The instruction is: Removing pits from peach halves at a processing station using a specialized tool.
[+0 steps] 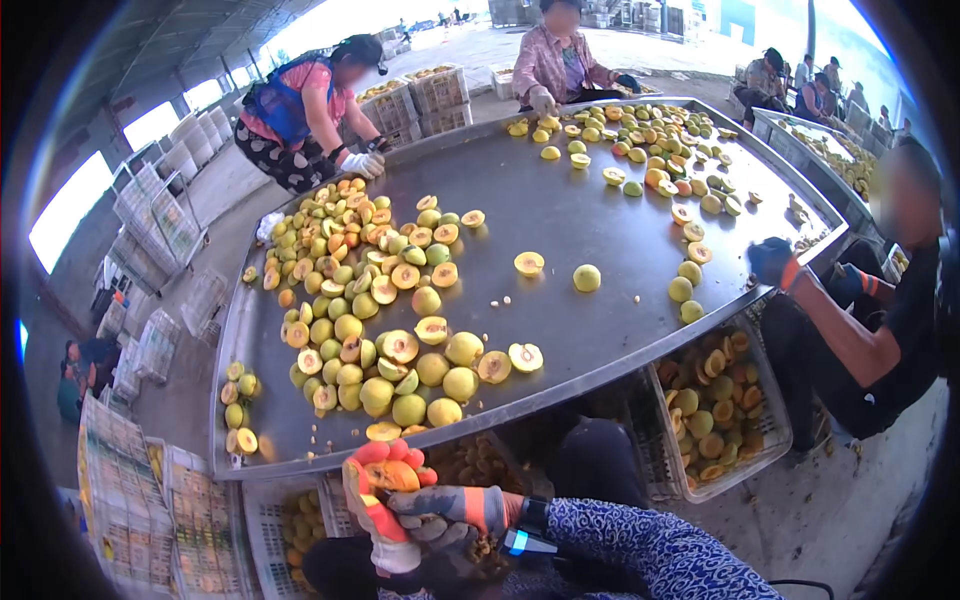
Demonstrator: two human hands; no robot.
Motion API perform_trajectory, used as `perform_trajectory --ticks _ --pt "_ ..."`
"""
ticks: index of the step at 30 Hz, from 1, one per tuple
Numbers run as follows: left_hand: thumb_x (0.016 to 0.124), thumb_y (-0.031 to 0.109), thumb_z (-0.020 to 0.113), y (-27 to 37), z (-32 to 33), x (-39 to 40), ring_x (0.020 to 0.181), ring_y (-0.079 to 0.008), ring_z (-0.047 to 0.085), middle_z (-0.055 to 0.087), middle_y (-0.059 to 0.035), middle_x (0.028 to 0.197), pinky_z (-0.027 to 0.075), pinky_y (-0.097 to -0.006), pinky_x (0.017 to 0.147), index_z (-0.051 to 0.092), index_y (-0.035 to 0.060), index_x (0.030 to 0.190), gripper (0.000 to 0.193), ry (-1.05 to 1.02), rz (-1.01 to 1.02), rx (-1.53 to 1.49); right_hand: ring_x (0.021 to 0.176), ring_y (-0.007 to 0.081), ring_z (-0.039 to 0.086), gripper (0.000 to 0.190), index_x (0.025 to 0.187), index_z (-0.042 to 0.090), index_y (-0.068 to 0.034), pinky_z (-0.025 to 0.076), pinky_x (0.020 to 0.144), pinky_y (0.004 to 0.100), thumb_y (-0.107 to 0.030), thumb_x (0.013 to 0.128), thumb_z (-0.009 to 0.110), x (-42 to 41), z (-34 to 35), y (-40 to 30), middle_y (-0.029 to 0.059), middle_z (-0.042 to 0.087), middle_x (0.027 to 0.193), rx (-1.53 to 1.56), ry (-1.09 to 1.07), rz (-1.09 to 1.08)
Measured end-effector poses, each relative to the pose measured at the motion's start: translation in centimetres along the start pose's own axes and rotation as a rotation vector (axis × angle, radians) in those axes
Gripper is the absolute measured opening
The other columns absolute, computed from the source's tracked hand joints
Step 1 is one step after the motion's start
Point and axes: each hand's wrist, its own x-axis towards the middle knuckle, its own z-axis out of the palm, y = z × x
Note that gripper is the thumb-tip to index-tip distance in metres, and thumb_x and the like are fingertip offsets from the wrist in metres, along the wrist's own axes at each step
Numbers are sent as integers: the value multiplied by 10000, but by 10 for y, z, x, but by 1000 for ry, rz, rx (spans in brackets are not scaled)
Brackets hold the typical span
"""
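Observation:
My left hand [381,525], in a red-and-white work glove, holds an orange peach half [393,475] in its palm just off the table's near edge. My right hand [450,514], in a grey glove with an orange band, meets it from the right, fingers curled close to the fruit. Whether a tool sits in those fingers is hidden. Brown pit scraps [484,547] lie below my right hand. Beyond both hands, a large heap of halved yellow peaches [349,326] covers the left of the metal table [517,330].
A raised rim edges the table. More peach halves [660,150] lie at its far right. Crates of fruit stand beneath, one right [776,442] and one left [262,525]. Co-workers stand or sit at the far left [300,112], far side [559,60] and right [862,337].

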Motion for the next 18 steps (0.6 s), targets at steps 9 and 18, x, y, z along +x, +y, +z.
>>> perform_trajectory --ticks 9,18 --pt "1063 390 502 24 -42 8 1324 -399 540 565 -144 1460 458 -544 1123 520 196 1460 442 -77 -154 -507 445 65 487 363 950 626 -134 343 362 196 -484 1026 569 -25 9 -19 -44 563 647 -220 336 -84" --pt "912 -53 686 45 -45 -22 1235 -263 585 558 -97 1293 532 -514 1060 512 64 1254 401 -164 183 378 827 340 688 273 1007 620 -61 510 710 424 -330 984 660 -1 -2 6 99 694 849 -1306 556 -597"
